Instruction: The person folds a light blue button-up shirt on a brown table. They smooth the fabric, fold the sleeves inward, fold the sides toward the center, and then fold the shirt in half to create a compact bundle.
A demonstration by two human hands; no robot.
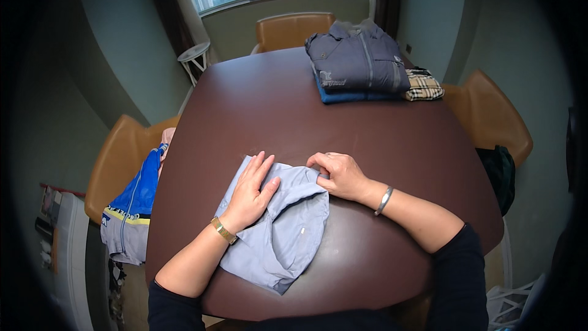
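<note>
A light blue-grey cloth garment [298,234] lies partly folded on the dark red-brown table [257,105], with an opening in its layers facing up. Flat on the garment's upper left part rests my left hand [250,193], its fingers extended and pointing away from me. My right hand [337,174] is at the garment's upper right edge, fingers curled, pinching a bit of the cloth.
At the table's far right sit a folded grey padded jacket [363,64], a blue folded cloth [358,97] under it and a checked cloth [425,85]. Leather chairs [115,161] surround the table; a blue and grey jacket [138,197] drapes over the left one, dark cloth [498,174] over the right.
</note>
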